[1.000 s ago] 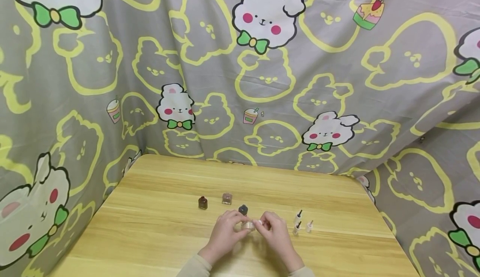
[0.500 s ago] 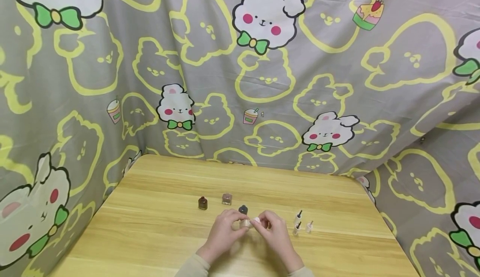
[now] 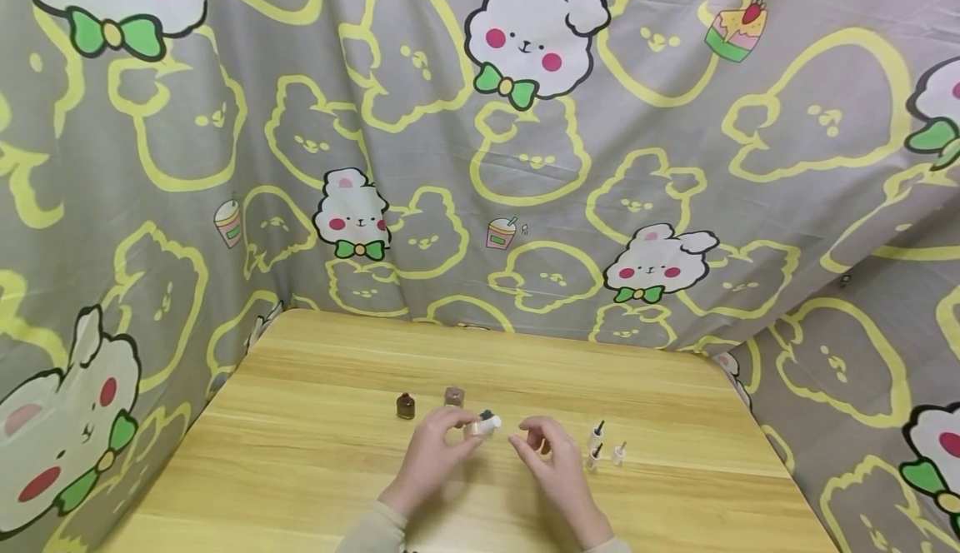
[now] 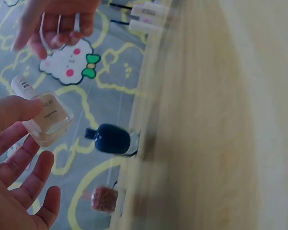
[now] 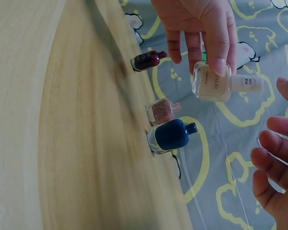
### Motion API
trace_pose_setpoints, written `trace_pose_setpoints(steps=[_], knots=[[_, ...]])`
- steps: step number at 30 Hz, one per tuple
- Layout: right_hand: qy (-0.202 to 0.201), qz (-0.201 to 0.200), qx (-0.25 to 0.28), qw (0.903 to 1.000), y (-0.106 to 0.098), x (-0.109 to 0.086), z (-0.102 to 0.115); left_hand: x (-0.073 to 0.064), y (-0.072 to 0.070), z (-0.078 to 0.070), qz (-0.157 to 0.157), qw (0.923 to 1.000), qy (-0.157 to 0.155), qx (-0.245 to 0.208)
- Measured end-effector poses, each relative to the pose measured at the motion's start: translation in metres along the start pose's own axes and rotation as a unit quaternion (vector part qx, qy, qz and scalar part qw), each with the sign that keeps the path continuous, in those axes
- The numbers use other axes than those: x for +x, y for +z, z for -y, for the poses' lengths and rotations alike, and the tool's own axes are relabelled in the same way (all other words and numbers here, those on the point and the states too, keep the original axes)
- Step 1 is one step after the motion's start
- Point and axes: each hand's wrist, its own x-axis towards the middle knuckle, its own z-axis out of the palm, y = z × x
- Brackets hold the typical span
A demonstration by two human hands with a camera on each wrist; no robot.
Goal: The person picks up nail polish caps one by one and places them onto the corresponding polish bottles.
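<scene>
In my left hand point(image 3: 431, 460) is a clear nail polish bottle point(image 5: 209, 86) of pale, cream-coloured polish, pinched by its body between thumb and fingers. Its white cap point(image 5: 247, 82) sits on the neck, and the bottle tilts with the cap toward my right hand point(image 3: 557, 463). That hand holds nothing; its fingers are loosely bent, a short gap from the cap. Just behind the held bottle stands an uncapped dark blue nail polish bottle point(image 5: 172, 135), partly covered in the head view.
A pink glitter polish bottle point(image 3: 453, 396) and a dark red one point(image 3: 406, 406), both uncapped, stand farther back to the left. To the right, three white caps stand with brushes up: one behind point(image 3: 597, 433), one in front point(image 3: 593, 456), one rightmost point(image 3: 619, 453). Patterned curtain point(image 3: 420, 203) surrounds the wooden table.
Both hands were together at the cream bottle and its cap. My right hand has since let go of the cap, and my left hand has moved back left, lifting and tilting the bottle.
</scene>
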Motion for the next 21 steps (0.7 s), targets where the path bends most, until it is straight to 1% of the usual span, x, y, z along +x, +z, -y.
trace_pose_setpoints(steps=[5, 9, 13, 16, 19, 21], knots=[[-0.011, -0.015, 0.003, 0.9998, -0.005, -0.001, 0.003, 0.003, -0.009, 0.004, -0.01, 0.9992, -0.031, -0.022], [-0.03, -0.025, 0.013, 0.9991, -0.009, -0.001, 0.007, 0.006, -0.017, 0.006, -0.022, 0.9966, -0.062, -0.05], [-0.055, -0.036, 0.018, 0.9977, -0.014, -0.001, 0.01, 0.009, -0.026, 0.01, -0.042, 0.9945, -0.076, -0.059], [-0.057, -0.037, 0.015, 0.9976, -0.018, -0.001, 0.011, 0.011, -0.034, 0.014, -0.058, 0.9926, -0.082, -0.068], [-0.051, -0.036, 0.012, 0.998, -0.022, -0.002, 0.012, 0.013, -0.042, 0.018, -0.071, 0.9891, -0.094, -0.088], [-0.06, -0.044, 0.017, 0.9971, -0.024, -0.003, 0.011, 0.014, -0.047, 0.021, -0.078, 0.9871, -0.099, -0.098]])
